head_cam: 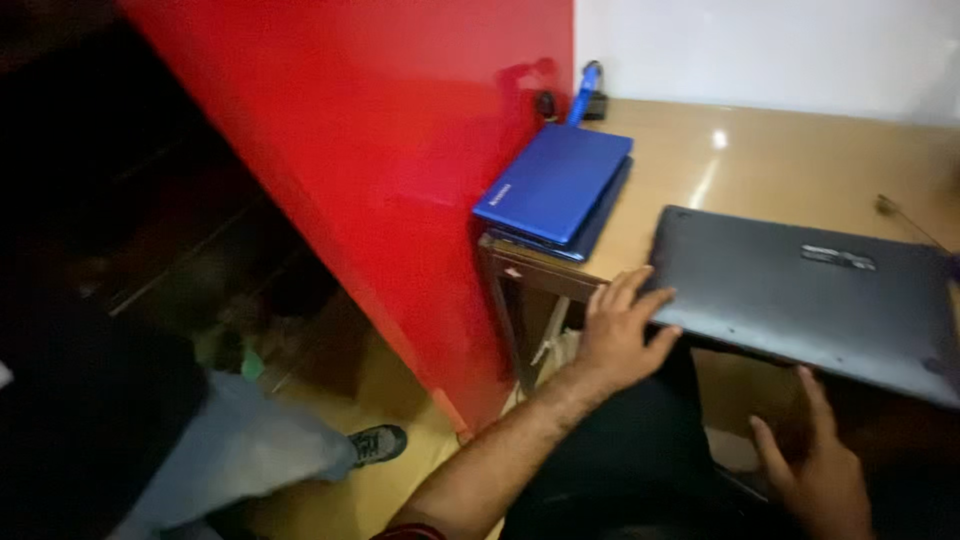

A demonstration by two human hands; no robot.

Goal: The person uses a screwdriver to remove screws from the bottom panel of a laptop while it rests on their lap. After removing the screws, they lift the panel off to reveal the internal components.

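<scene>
**Two Hands on a Dark Laptop at the Desk Edge**

Gripping the near left corner of a dark grey laptop (800,300), the left hand (620,335) lies with its fingers spread flat on the upturned underside and the thumb angled towards 3 o'clock along the near edge. The machine is closed and lies bottom side up, with a small label patch showing towards 1 o'clock on its surface. It sits at the near side of a glossy wooden desk (760,160), its near edge jutting past the desk towards the person's lap.

At 5 o'clock from the left hand, the right hand (815,475) is raised beneath that overhanging edge, fingers loosely opened and pointing up at the underside; whether the fingertips actually touch it cannot be told in the dim light.

At 11 o'clock from the dark laptop, well apart from it, a closed blue laptop (555,190) rests on the desk's left corner, just beside a tall red panel (380,150). Past it, at 12 o'clock by the white wall, stands a small blue-and-black object (590,95), too blurred to identify.

Down at 8 o'clock, on the floor, another person's light trouser leg and grey shoe (378,442) show.
</scene>
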